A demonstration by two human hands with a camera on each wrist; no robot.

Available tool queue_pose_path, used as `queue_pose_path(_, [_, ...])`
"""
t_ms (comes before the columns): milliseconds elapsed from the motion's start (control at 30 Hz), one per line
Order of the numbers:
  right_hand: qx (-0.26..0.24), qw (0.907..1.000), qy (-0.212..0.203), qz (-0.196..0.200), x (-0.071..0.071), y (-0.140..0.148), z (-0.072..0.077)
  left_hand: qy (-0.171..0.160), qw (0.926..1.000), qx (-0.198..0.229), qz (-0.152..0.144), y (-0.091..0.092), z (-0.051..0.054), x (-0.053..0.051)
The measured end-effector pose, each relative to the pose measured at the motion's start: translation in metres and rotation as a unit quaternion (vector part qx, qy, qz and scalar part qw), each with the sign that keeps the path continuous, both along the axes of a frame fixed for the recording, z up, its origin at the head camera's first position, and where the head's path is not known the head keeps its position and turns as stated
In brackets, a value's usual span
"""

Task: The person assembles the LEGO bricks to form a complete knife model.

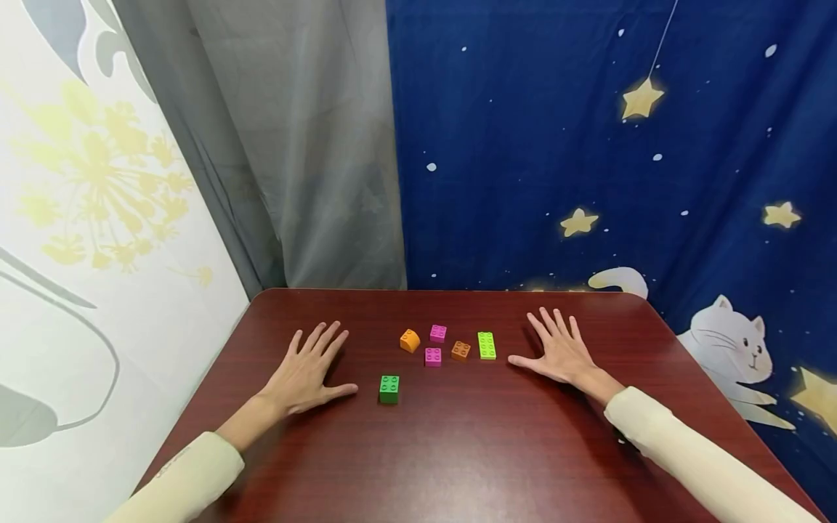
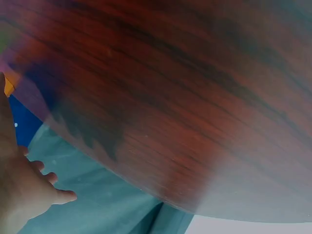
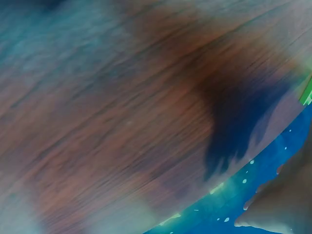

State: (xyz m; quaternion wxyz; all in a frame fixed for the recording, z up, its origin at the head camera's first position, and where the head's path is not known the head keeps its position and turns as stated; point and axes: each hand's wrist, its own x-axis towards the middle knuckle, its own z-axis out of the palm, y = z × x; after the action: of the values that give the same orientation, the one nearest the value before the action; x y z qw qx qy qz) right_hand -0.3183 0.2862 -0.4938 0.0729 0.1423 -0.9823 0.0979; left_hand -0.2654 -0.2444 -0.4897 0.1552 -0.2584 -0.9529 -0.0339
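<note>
My left hand [image 1: 304, 379] is spread palm down over the left part of the table, its thumb pointing toward a green two-by-two brick [image 1: 389, 390] without touching it. On the right, my right hand [image 1: 558, 350] is also spread, thumb close to a lime-green long brick [image 1: 487, 346] but apart from it. Between the hands lie an orange curved brick [image 1: 410, 341], a magenta brick [image 1: 438, 333], a second magenta brick [image 1: 433, 357] and a brown-orange brick [image 1: 461, 351]. Both hands hold nothing. In the right wrist view only a corner of the lime-green brick [image 3: 306, 95] shows.
The glossy dark red wooden table [image 1: 445, 450] has rounded far corners. Behind it hang a grey curtain [image 1: 327, 145] and a blue curtain [image 1: 510, 145] with stars and a cat. A white patterned wall [image 1: 118, 312] stands at the left.
</note>
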Motion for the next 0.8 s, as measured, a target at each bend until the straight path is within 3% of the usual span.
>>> queue_pose_path(400, [-0.001,0.9998,-0.014,0.016,-0.005,-0.022,0.001,-0.015,0.9994,-0.002,-0.032,0.024,0.009,0.011])
queue_pose_path(800, [-0.011,0.9988,-0.010,0.047,-0.006,-0.044,-0.006,-0.007,0.9972,0.013,-0.073,0.041,0.001,0.016])
